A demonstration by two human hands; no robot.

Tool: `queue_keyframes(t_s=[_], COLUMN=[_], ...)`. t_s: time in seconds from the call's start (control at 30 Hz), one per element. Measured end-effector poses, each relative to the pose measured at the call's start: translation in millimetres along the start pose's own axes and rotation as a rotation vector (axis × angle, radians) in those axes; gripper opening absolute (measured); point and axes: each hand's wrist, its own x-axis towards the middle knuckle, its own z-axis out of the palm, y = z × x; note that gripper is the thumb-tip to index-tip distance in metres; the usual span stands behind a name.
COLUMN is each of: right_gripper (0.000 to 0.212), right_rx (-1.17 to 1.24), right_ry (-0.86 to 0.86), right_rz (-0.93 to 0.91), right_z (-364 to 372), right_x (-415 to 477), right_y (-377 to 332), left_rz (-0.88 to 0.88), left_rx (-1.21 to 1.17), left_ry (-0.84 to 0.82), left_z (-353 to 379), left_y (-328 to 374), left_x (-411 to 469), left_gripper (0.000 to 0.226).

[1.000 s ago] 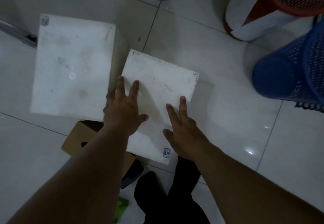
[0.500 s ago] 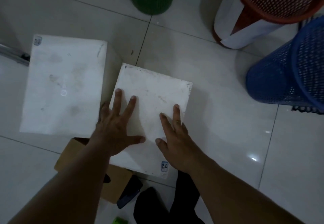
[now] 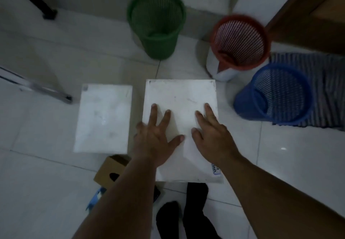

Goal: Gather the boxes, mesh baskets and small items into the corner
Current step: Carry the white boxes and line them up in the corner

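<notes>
On the glossy, pale tiled floor (image 3: 37,182), a smaller white box (image 3: 103,118) is sitting at nine o'clock from the middle of the view. It is rectangular, with a scuffed matte top. At seven o'clock a brown cardboard box (image 3: 110,171) with a dark oval cut-out is lying partly under the left forearm. The left hand (image 3: 155,139) is resting flat on the bigger white box (image 3: 181,96), its fingers (image 3: 154,111) released, straight and spread. This box, broad and squarish with a smudged top and a small label at its near right corner, is lying at the centre, a narrow strip of floor apart from the smaller one. The right hand (image 3: 212,137) is pressing flat on it too, fingers straight and grasping nothing. At twelve o'clock a round green basket (image 3: 156,23) of plastic mesh is standing near the wall. A red basket (image 3: 240,40) is standing at one o'clock, and a blue basket (image 3: 274,96) at three o'clock, at the edge of a striped mat (image 3: 326,89).
</notes>
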Motion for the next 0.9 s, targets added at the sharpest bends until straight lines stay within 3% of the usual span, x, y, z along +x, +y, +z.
queue_keyframes(t_s=[0.27,0.43,0.7,0.9], right_gripper=[0.051,0.059,0.068,0.07], right_rx=[-0.034,-0.053,-0.109,-0.063], right_ry=[0.278,0.384,0.582,0.663], right_rz=[0.019,0.096,0.165,0.278], right_z=[-231,-329,-401,-433], right_x=[-137,-234,-321,-380], right_y=[-116,-158,-167,-112], left_rz=[0.09,0.192,0.345,0.462], left_rx=[0.055,0.092,0.116,0.127], left_ry=[0.288,0.456,0.559,0.561], left_z=[-212,-306,-358,-344], left_y=[91,148,212,291], left_x=[-150,-236,-300,-334], left_gripper=[0.075,0.071,0.074,0.076])
